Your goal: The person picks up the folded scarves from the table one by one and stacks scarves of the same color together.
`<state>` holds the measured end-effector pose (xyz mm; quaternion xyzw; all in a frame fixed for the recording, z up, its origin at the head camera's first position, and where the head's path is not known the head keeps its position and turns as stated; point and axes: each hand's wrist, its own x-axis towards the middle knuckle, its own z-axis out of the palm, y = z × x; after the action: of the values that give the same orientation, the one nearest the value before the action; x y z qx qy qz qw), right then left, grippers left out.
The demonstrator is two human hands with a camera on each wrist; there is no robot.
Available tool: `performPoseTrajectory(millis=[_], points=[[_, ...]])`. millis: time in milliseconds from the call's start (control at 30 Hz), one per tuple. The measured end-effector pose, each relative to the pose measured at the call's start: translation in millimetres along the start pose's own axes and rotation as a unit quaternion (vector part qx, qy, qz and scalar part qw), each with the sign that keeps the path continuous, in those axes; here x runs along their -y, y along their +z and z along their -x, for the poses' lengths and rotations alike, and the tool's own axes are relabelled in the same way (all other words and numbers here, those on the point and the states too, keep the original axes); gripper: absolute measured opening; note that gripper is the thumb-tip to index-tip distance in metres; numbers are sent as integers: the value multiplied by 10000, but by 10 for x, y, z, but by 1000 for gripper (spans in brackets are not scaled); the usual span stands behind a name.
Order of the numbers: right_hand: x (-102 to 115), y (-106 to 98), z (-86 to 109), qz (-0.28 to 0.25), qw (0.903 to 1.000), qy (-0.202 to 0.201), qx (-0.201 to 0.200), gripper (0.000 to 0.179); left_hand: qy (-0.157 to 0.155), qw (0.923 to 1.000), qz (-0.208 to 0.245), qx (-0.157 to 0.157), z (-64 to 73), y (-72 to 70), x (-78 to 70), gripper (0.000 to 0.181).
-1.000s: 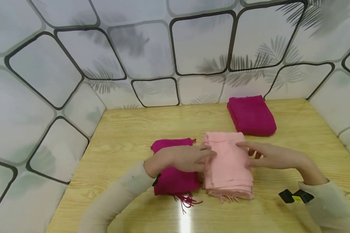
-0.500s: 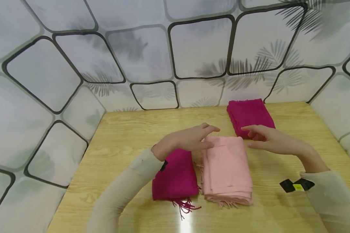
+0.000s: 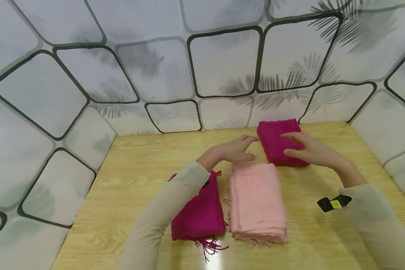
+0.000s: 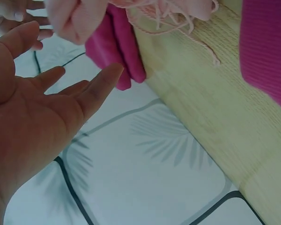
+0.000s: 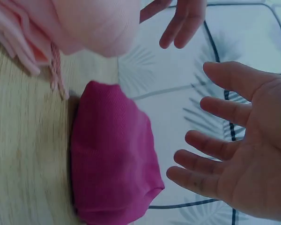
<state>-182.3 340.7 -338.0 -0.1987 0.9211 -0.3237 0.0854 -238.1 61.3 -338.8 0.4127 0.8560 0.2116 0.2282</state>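
Note:
My left hand (image 3: 233, 150) hovers with spread fingers over the far end of a folded pink scarf (image 3: 258, 204), holding nothing. To its right, my right hand (image 3: 312, 150) overlaps a folded magenta scarf (image 3: 273, 140) near the wall; in the right wrist view its fingers are spread apart from that magenta bundle (image 5: 114, 154). A second folded magenta scarf (image 3: 202, 217) with loose fringe lies left of the pink one, partly hidden by my left sleeve. Pink fringe (image 4: 173, 18) shows in the left wrist view, beyond the left hand's fingers.
The scarves lie on a light wooden table (image 3: 138, 168). A patterned white wall (image 3: 168, 75) rises behind the table and along both sides. A black strap piece with a yellow mark (image 3: 335, 203) sticks out from the right sleeve.
Both hands have lifted off the pink scarf and moved away from me, toward the magenta scarf at the back. The scarves keep their places on the table while the head view has tilted slightly.

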Motion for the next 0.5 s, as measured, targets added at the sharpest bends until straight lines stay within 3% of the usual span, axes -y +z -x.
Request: performPoseTrajectory(millis=[133,300,500], points=[[-140,-65,-62,81,9997,226,-98,62,-14,10000,25,90,-182,-10,-21,70],[-352,-106,-145,241,9980,553,-165,69,-222,9986,110,476,-334,-28,-67,75],[-577,-59,-189,77,9945,1043,-25,82,-386,9952,385,808,-471,60,-33,83]])
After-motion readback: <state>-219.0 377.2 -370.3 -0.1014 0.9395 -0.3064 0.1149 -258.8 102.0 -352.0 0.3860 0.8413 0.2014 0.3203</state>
